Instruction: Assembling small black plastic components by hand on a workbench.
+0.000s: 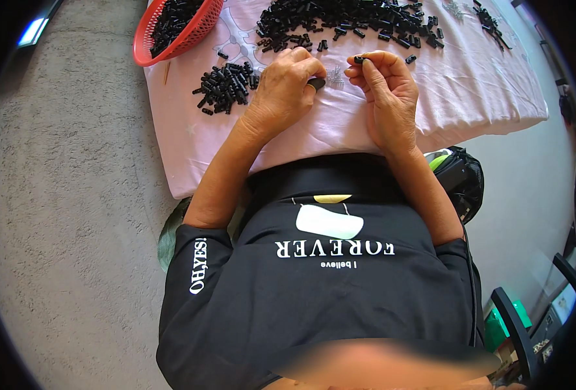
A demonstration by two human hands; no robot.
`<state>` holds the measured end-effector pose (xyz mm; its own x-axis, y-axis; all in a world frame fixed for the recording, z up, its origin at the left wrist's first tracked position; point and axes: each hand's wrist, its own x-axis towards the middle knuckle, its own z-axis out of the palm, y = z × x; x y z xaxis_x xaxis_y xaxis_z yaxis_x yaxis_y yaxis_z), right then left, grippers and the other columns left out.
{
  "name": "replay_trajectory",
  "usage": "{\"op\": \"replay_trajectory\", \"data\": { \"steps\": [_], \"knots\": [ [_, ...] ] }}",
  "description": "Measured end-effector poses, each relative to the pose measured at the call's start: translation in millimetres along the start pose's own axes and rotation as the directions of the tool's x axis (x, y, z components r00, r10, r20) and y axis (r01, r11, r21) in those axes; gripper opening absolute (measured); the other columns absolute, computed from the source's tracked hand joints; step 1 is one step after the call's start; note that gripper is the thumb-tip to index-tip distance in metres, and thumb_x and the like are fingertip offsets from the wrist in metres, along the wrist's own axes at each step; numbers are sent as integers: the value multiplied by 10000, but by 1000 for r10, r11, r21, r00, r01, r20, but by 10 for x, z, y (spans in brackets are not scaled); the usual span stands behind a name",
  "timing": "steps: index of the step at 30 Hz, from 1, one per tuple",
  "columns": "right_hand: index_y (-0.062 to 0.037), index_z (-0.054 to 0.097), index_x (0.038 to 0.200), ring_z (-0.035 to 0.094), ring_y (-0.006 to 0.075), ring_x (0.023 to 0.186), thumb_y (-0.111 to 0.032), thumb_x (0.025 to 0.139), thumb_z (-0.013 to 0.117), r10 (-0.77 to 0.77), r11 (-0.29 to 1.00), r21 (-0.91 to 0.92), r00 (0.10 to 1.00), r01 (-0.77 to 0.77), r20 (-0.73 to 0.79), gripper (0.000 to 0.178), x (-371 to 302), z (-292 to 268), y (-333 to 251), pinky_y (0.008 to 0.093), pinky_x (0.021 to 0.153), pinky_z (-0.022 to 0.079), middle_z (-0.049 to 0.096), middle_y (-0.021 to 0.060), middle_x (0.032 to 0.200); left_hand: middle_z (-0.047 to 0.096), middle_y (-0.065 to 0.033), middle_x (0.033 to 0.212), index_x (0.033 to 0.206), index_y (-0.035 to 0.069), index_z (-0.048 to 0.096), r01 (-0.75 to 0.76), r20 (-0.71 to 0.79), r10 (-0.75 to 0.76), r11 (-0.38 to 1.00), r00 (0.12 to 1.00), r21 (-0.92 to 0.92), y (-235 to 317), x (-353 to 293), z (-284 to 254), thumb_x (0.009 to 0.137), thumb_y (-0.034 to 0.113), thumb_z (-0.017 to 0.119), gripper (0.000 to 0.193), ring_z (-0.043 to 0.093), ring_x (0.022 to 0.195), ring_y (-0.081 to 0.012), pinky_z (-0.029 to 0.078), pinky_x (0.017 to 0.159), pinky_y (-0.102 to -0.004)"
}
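Observation:
My left hand (280, 88) is closed over the pink cloth, its fingers curled down and their tips hidden. A dark object with a rounded end (316, 83) sticks out of it beside the thumb; the rest of that object is covered by the hand. To its right, my right hand (390, 94) is raised palm up, pinching a small black cylindrical piece (359, 60) between thumb and forefinger. Between the two hands lies a little heap of thin silvery pins (334, 77). Close by my left hand is a small pile of short black cylindrical pieces (225, 89).
A larger heap of black pieces (353, 23) spreads along the far side of the cloth-covered table (457, 97). At the far left stands a red perforated basket (146, 49) of black pieces. More silvery pins (455, 9) and thin black strips (490, 27) lie far right.

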<state>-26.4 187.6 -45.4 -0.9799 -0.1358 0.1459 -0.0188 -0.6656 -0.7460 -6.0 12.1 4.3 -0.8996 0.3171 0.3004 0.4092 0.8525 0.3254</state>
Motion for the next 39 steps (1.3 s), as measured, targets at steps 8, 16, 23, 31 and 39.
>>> {"op": "replay_trajectory", "data": {
  "steps": [8,16,23,31,39],
  "knots": [
    [8,571,1074,682,152,867,-35,974,571,5,1000,24,1000,-5,3,108,-4,-13,0,261,808,553,690,131,999,625,-113,912,922,30,675,4,1,-4,996,1000,-88,23,24,-40,685,-102,597,282,615,916,-311,499,837,-382],
    [7,575,1071,677,148,855,-33,974,570,9,999,32,1000,-10,14,105,4,-6,2,260,808,550,689,123,993,628,-123,933,940,18,669,17,0,-17,999,1000,-34,24,22,21,679,-94,590,295,616,933,-309,502,848,-380],
    [5,580,1063,674,142,849,-38,974,572,21,999,34,1000,-21,-2,99,-3,0,-13,257,802,546,689,119,987,625,-118,894,913,12,659,32,55,-31,999,998,-19,25,14,-43,697,-71,586,243,618,886,-300,507,802,-378],
    [3,578,1063,675,141,851,-45,977,573,31,999,45,1000,-31,-5,99,-10,2,-15,255,800,546,688,118,984,631,-101,877,850,42,679,50,9,-49,998,999,-33,-16,105,-71,739,-16,613,141,619,917,-294,514,813,-392],
    [6,576,1066,677,143,846,-47,977,573,33,999,33,999,-33,2,104,-3,4,-25,256,804,545,687,119,986,639,-116,941,901,27,675,6,121,-15,998,993,70,9,262,7,700,-70,575,245,616,952,-311,502,859,-398]
  ]
}}
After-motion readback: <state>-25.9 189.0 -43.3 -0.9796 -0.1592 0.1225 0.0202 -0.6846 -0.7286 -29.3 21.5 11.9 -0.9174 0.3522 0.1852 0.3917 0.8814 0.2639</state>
